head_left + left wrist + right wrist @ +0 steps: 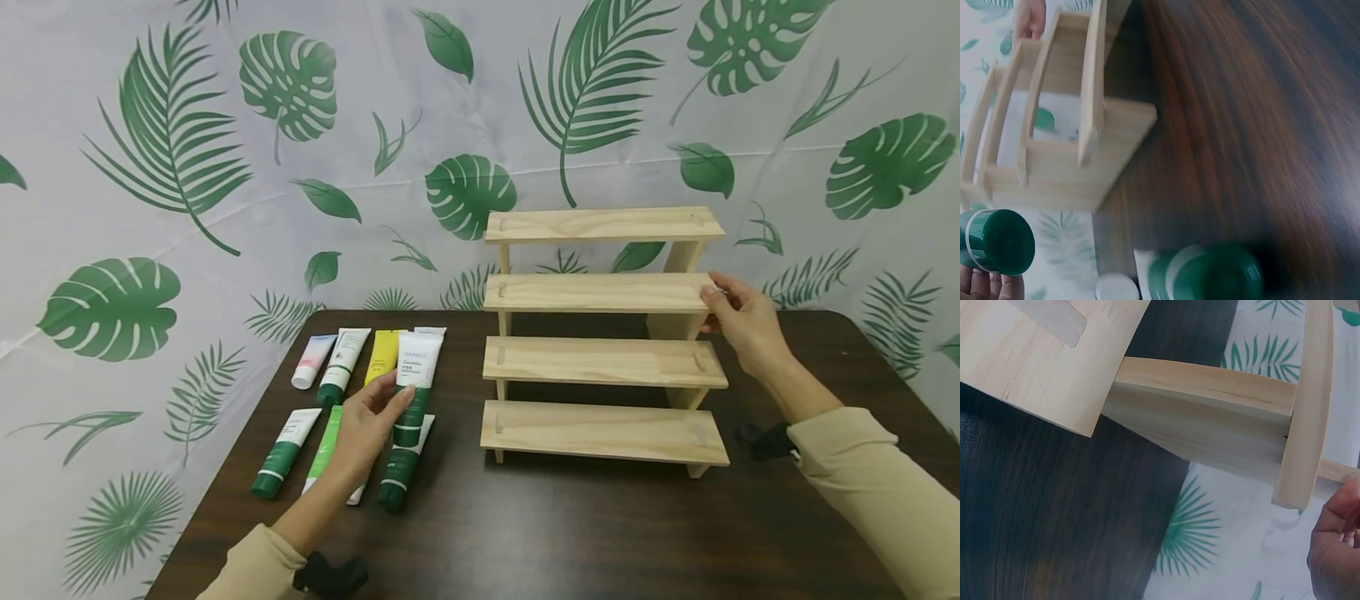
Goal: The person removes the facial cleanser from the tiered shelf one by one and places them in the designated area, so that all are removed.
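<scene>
My left hand (367,429) pinches a white and green squeeze tube (418,367) between thumb and fingers, its white end up and its green cap down. The tube is held above the right end of two rows of tubes. In the left wrist view its green cap (1009,242) shows beside my fingertips. My right hand (750,329) grips the right end of the second shelf from the top on a stepped wooden display rack (600,362). The right wrist view shows those curled fingers (1335,534) at the edge, behind an upper board.
On the dark wooden table (540,525) lie a pink and blue tube (315,360), a yellow tube (384,350), a bright green tube (326,446) and several white and green tubes (287,452). A leaf-print cloth (465,108) hangs behind the table's far edge.
</scene>
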A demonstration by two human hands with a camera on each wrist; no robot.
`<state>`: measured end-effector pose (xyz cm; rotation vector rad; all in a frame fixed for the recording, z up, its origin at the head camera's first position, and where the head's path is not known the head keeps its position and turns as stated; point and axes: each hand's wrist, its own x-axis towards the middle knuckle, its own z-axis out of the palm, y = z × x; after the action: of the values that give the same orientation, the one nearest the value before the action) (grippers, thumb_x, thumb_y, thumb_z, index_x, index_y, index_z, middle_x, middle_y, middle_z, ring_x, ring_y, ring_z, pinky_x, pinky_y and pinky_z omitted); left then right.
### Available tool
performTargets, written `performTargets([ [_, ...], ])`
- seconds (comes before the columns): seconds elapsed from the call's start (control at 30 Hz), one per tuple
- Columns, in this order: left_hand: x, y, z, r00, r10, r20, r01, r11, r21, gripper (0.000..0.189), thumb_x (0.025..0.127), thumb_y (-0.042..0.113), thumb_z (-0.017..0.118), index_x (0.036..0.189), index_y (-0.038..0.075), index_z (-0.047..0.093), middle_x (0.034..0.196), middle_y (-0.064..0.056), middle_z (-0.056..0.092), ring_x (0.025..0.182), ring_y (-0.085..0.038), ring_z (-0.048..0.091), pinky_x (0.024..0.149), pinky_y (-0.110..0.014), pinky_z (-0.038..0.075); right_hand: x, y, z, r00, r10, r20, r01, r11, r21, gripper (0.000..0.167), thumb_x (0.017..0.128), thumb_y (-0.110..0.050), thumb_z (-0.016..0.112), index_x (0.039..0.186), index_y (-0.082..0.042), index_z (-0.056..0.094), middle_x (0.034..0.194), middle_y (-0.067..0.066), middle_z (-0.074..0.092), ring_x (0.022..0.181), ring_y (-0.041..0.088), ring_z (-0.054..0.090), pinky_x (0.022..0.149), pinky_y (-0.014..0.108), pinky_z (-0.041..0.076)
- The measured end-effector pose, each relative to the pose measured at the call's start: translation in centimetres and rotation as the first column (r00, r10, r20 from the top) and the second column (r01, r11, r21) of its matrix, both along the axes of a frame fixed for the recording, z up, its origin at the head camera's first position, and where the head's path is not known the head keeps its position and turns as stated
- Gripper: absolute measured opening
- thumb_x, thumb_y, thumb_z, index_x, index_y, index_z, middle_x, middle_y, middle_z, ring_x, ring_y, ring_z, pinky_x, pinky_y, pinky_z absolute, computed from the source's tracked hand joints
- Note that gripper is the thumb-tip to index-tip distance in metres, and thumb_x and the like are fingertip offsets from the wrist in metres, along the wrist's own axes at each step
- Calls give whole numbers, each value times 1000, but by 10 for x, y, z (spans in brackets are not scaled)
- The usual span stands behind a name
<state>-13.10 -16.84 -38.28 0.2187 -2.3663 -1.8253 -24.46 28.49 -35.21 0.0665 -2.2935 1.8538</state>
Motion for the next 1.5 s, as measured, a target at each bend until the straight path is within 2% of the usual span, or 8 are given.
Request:
performTargets([
  [0.43, 8, -69, -6, 984, 108, 140, -76, 973, -220, 58, 92, 38, 59, 136, 3, 48, 123, -17, 58, 96, -10, 52, 74, -15, 44, -2, -1, 2, 1000, -20, 13, 20, 999, 34, 64, 97, -27, 49, 144, 9, 24, 85, -11, 53, 63, -2, 55, 55, 13, 50],
  [0.7, -10, -144, -63, 976, 192, 99, -150, 933, -328, 69, 83, 57, 61, 132, 10, 55, 107, -5, 65, 80, -9, 58, 48, -32, 47, -1, -1, 3, 1000, 2, 8, -2, 1000, -17, 64, 97, -24, 50, 143, 11, 23, 85, -11, 54, 63, -1, 56, 54, 13, 50],
  [0.93, 11, -152, -26, 965, 207, 162, -140, 927, -349, 61, 93, 37, 57, 134, -7, 46, 114, -21, 62, 75, 4, 50, 62, -16, 46, -2, 1, 3, 1000, -12, 19, 11, 998, 57, 63, 98, -25, 48, 144, 10, 23, 85, -11, 52, 64, -1, 55, 56, 13, 50],
  [1.03, 16, -159, -18, 960, 224, 169, -142, 907, -396, 54, 94, 31, 56, 132, -7, 48, 114, -23, 63, 72, 8, 49, 62, -12, 44, -2, 1, 3, 1000, -20, 23, 17, 996, 88, 62, 98, -26, 47, 144, 9, 23, 85, -12, 52, 65, -2, 55, 56, 13, 50],
  [1.13, 19, -168, -17, 953, 239, 185, -128, 875, -468, 54, 96, 31, 53, 133, -7, 47, 123, -28, 57, 91, -6, 54, 71, -13, 41, -2, 1, 2, 999, -26, 24, 23, 993, 118, 62, 98, -27, 45, 144, 9, 23, 86, -13, 51, 65, -2, 55, 57, 13, 50],
  [1.27, 20, -179, -20, 944, 239, 228, -109, 877, -467, 56, 97, 31, 48, 137, -8, 41, 134, -31, 45, 120, -35, 43, 92, -33, 40, -3, 1, 1, 999, -29, 25, 25, 991, 128, 62, 99, -27, 45, 144, 9, 22, 86, -13, 51, 65, -2, 55, 57, 13, 50],
  [1.37, 20, -184, -22, 938, 249, 241, -118, 884, -453, 55, 98, 28, 47, 136, -9, 39, 136, -33, 41, 125, -41, 38, 100, -47, 35, -3, 1, 1, 999, -28, 25, 24, 992, 127, 62, 99, -26, 45, 144, 9, 22, 86, -14, 51, 65, -2, 55, 57, 13, 50],
  [1.5, 20, -191, -27, 931, 269, 247, -130, 876, -465, 52, 97, 24, 46, 135, -11, 39, 136, -35, 39, 126, -45, 36, 103, -51, 33, -3, 1, 1, 999, -24, 25, 21, 994, 111, 63, 98, -27, 46, 144, 10, 22, 86, -13, 52, 64, -2, 55, 56, 13, 50],
])
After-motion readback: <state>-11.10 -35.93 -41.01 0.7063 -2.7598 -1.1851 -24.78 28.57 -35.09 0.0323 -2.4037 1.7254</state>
